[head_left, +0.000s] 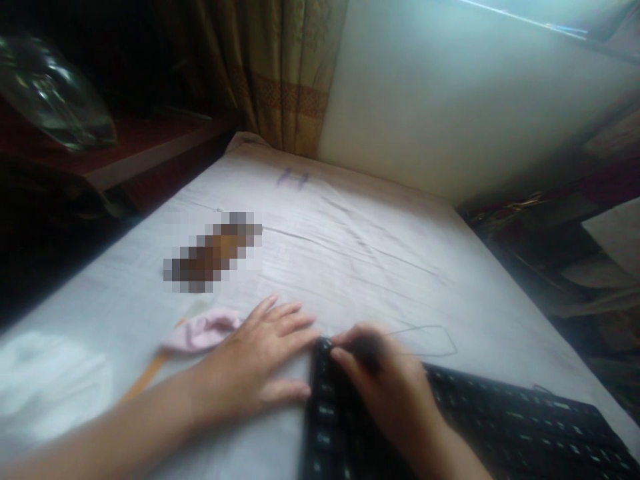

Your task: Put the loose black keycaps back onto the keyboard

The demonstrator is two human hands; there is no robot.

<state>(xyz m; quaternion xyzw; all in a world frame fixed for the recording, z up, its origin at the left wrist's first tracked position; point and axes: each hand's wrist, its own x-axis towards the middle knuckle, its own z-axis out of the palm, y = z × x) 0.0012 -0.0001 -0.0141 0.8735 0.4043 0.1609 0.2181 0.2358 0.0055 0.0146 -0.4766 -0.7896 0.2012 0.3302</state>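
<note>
A black keyboard lies on the white sheet, running off the bottom of the view. My left hand is open, palm down with fingers spread, and its fingertips reach the keyboard's left edge. Over the keyboard's far left corner, my right hand is closed, thumb and fingertips pinched together at the corner key. Something dark shows within its curled fingers, too blurred to name. Just left of my left hand lies a crumpled pink cloth, over a thin orange strip. A thin cable loops behind my right hand.
A blurred-out brownish object rests on the sheet further back. White crumpled material is at the left. A glass vessel stands on a reddish shelf. Behind are a curtain and a pale wall.
</note>
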